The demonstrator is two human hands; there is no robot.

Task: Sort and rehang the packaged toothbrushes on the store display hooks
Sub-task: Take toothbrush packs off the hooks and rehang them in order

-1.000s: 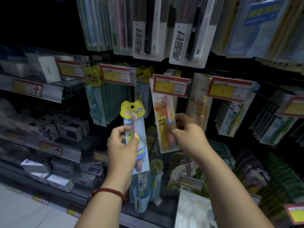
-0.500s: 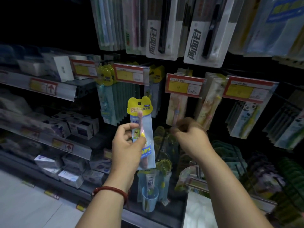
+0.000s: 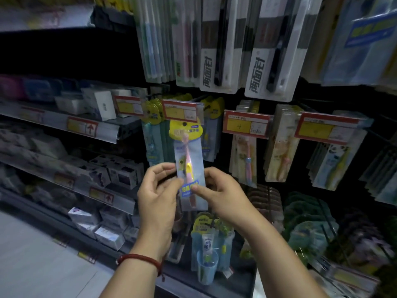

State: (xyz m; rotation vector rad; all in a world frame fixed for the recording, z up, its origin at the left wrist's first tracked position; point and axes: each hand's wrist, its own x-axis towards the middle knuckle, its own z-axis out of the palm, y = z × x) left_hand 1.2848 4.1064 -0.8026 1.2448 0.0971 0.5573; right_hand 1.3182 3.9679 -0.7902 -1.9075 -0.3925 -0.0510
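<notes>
Moved: right hand left the hanging packs, now pinches the yellow-topped toothbrush pack too
Left hand: gripping its other edge
Next: hooking it, probably

A price tag with print too blurred to read covers the top edge of the held toothbrush pack, the tall packs above are cut off by the frame, and the shelf boxes at left are smeared.
</notes>
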